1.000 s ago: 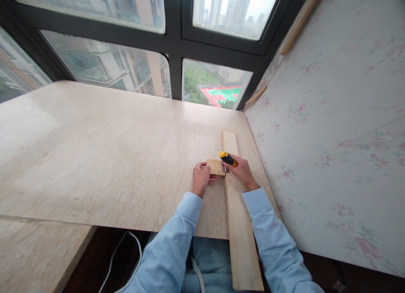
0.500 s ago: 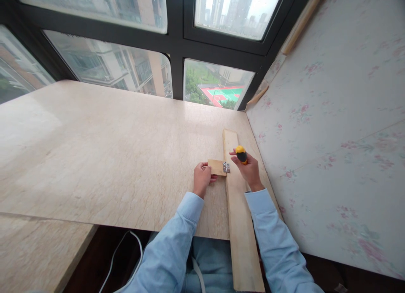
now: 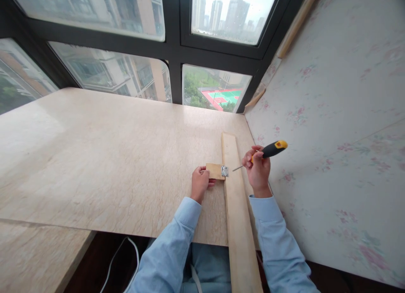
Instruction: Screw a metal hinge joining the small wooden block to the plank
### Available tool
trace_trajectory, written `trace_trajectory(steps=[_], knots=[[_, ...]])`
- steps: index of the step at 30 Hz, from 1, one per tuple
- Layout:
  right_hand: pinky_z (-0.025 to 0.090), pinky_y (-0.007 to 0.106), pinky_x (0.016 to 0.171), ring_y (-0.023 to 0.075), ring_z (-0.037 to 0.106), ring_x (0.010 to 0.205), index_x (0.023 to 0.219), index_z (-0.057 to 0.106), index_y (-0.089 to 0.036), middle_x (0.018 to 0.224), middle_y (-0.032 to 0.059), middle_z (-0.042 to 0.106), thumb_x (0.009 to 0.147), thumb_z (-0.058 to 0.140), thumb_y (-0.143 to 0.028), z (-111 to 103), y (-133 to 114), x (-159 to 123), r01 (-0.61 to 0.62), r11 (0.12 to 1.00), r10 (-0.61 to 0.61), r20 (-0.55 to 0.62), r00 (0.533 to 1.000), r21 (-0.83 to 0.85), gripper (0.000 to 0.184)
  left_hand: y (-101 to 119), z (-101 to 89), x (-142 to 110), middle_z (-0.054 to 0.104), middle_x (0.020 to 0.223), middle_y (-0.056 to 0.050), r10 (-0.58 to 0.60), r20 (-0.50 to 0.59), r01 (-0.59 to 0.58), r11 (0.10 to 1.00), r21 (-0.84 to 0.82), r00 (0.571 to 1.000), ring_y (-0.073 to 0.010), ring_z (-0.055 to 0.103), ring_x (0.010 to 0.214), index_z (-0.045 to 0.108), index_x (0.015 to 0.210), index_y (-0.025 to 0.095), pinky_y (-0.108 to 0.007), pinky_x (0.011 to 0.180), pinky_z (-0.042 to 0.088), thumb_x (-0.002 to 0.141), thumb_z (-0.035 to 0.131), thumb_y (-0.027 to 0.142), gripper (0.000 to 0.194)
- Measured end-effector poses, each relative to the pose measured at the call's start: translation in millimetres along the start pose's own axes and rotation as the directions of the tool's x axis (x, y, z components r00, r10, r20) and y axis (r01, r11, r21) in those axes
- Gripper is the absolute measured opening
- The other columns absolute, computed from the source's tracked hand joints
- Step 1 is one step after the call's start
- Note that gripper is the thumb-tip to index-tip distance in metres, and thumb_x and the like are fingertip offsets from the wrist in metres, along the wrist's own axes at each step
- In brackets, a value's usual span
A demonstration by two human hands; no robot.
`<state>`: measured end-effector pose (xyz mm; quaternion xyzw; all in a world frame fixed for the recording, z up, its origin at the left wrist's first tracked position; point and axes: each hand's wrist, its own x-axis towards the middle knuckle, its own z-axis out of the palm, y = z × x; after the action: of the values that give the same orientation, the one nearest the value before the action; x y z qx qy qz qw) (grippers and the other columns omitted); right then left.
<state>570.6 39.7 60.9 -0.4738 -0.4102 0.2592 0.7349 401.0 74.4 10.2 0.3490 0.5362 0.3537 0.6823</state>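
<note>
My left hand [image 3: 200,183] pinches the left end of a small wooden block [image 3: 215,171], its fingers partly under it. A metal hinge [image 3: 224,171] lies across the joint between that block and a long wooden board [image 3: 238,208]. My right hand [image 3: 257,170] grips a screwdriver [image 3: 274,149] with a black and yellow handle. The handle tilts up to the right, and the thin shaft points down-left over the board. Its tip is a little right of the hinge, apart from it.
The board runs along a marble-patterned sill [image 3: 126,158] and juts past its front edge toward me. Close on the right stands a flower-papered wall [image 3: 332,149]. Dark-framed windows [image 3: 175,52] line the back. A white cable [image 3: 136,250] hangs below the edge.
My right hand has moved right, away from the hinge, and the screwdriver has swung from nearly upright to tilted, showing its shaft. My left hand still holds the block.
</note>
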Motion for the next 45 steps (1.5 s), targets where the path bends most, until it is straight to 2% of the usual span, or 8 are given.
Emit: trace_trajectory(steps=[4, 10, 14, 18, 22, 27, 39, 45], knots=[[0.032, 0.022, 0.046, 0.0075, 0.041, 0.055, 0.093, 0.045, -0.028, 0.085, -0.0028, 0.049, 0.081, 0.071, -0.054, 18, -13, 15, -0.109, 0.985, 0.102, 0.057, 0.993, 0.131, 0.039, -1, -1.0, 0, 0.070, 0.088, -0.011, 0.007, 0.010, -0.007, 1.000, -0.007, 1.000, -0.0152, 0.067, 0.053, 0.058, 0.104, 0.010, -0.023, 0.044, 0.052, 0.088, 0.051, 0.012, 0.018], [0.044, 0.026, 0.056, 0.0123, 0.052, 0.069, 0.090, 0.051, -0.027, 0.082, -0.0020, 0.051, 0.070, 0.081, -0.049, 31, -16, 42, -0.066, 0.989, 0.045, 0.157, 0.987, 0.135, 0.042, -1, -0.1, 2, 0.069, 0.084, -0.010, -0.006, -0.030, 0.006, 1.000, -0.016, 1.000, -0.0156, 0.067, 0.052, 0.059, 0.104, 0.009, -0.023, 0.044, 0.053, 0.087, 0.055, 0.012, 0.017], [0.048, 0.031, 0.065, 0.0143, 0.053, 0.073, 0.090, 0.056, -0.027, 0.081, -0.0016, 0.053, 0.067, 0.083, -0.048, 28, -10, 45, -0.060, 0.986, 0.025, 0.213, 0.977, 0.159, 0.041, 0, 0.2, 0, 0.070, 0.084, -0.009, -0.008, -0.031, 0.007, 1.000, -0.029, 0.999, -0.0154, 0.067, 0.051, 0.060, 0.103, 0.010, -0.023, 0.043, 0.052, 0.086, 0.057, 0.012, 0.017], [0.050, 0.036, 0.071, 0.0155, 0.054, 0.073, 0.093, 0.061, -0.028, 0.081, -0.0009, 0.054, 0.066, 0.084, -0.049, 24, -7, 44, -0.135, 0.970, 0.070, 0.303, 0.950, 0.201, 0.041, 1, 0.2, -1, 0.070, 0.081, -0.009, -0.005, -0.046, 0.004, 0.999, -0.034, 0.999, -0.0149, 0.066, 0.051, 0.059, 0.104, 0.009, -0.022, 0.043, 0.052, 0.089, 0.052, 0.011, 0.016], [0.051, 0.034, 0.072, 0.0149, 0.055, 0.074, 0.089, 0.063, -0.027, 0.083, -0.0008, 0.053, 0.062, 0.088, -0.044, 22, 0, 44, -0.228, 0.931, 0.114, 0.367, 0.923, 0.286, 0.041, 1, 0.3, -1, 0.070, 0.080, -0.009, -0.006, -0.046, 0.004, 0.999, -0.038, 0.999, -0.0140, 0.065, 0.049, 0.059, 0.104, 0.009, -0.022, 0.043, 0.053, 0.088, 0.055, 0.011, 0.016], [0.050, 0.033, 0.071, 0.0146, 0.054, 0.074, 0.089, 0.063, -0.025, 0.084, -0.0008, 0.052, 0.060, 0.090, -0.043, 18, 13, 45, -0.318, 0.904, 0.164, 0.454, 0.876, 0.287, 0.043, 1, 0.7, -1, 0.069, 0.081, -0.009, 0.001, -0.056, -0.002, 1.000, -0.024, 0.998, -0.0137, 0.065, 0.050, 0.058, 0.104, 0.009, -0.022, 0.042, 0.053, 0.088, 0.056, 0.011, 0.017], [0.046, 0.030, 0.072, 0.0115, 0.055, 0.075, 0.090, 0.069, -0.023, 0.087, -0.0006, 0.054, 0.063, 0.091, -0.033, 14, 25, 43, -0.417, 0.823, 0.158, 0.550, 0.820, 0.386, 0.036, 2, 1.2, 0, 0.070, 0.081, -0.010, -0.018, -0.062, 0.018, 1.000, -0.001, 0.998, -0.0158, 0.067, 0.051, 0.058, 0.104, 0.007, -0.022, 0.042, 0.052, 0.089, 0.054, 0.009, 0.016], [0.044, 0.030, 0.073, 0.0126, 0.054, 0.077, 0.092, 0.070, -0.023, 0.088, -0.0001, 0.053, 0.065, 0.090, -0.032, 10, 27, 43, -0.429, 0.812, 0.163, 0.553, 0.817, 0.395, 0.035, 2, 1.9, 0, 0.069, 0.081, -0.009, -0.027, -0.062, 0.027, 1.000, 0.002, 0.998, -0.0150, 0.067, 0.051, 0.058, 0.104, 0.008, -0.021, 0.042, 0.052, 0.091, 0.050, 0.009, 0.015]])
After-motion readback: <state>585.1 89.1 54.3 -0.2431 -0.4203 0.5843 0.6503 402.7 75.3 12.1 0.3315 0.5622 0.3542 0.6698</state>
